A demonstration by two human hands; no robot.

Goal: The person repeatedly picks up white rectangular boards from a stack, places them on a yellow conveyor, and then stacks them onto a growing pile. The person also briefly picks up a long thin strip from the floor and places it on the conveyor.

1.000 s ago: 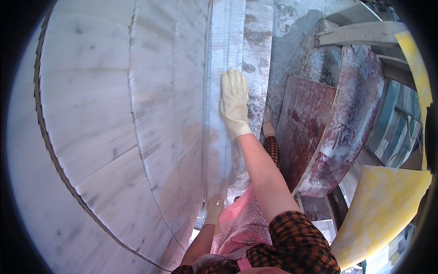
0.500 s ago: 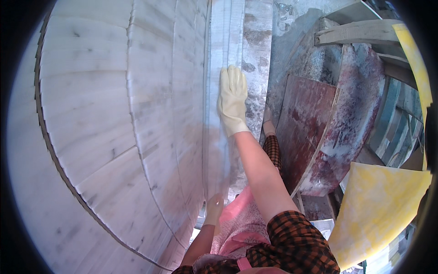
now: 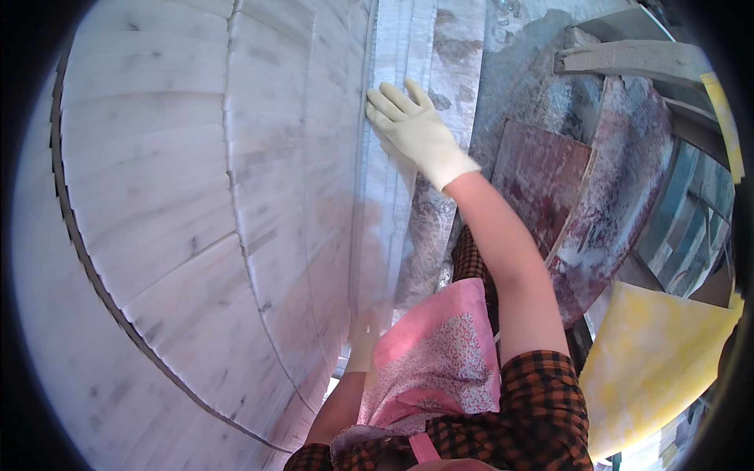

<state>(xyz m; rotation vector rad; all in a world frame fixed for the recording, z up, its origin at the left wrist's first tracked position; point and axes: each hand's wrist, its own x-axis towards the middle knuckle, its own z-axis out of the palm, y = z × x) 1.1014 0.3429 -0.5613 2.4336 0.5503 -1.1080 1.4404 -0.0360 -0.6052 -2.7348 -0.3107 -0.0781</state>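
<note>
My right hand (image 3: 420, 133), in a cream rubber glove, rests with its fingers a little spread on several long, thin whitish strips (image 3: 383, 235). Its fingertips point left toward the big wall of stacked pale, grey-streaked pieces (image 3: 173, 196), which look like stone. Lower down, my left hand (image 3: 363, 341), in a similar glove, is by the near end of the strips; its fingers are hard to make out, and I cannot tell whether it grips anything. A stained whitish board or ledge (image 3: 430, 235) runs along the strips' right side.
To the right leans a worn dark-red board (image 3: 534, 177), with a second stained panel (image 3: 609, 196) beside it. A wooden beam (image 3: 628, 59) crosses at the upper right. A mottled yellow sheet (image 3: 660, 361) hangs at the lower right. My pink apron (image 3: 440, 353) bulges out near the strips.
My right hand has gone slightly farther up the strips and turned leftward, its fingers now spreading instead of lying together. The forearm swung right, and more of the apron shows.
</note>
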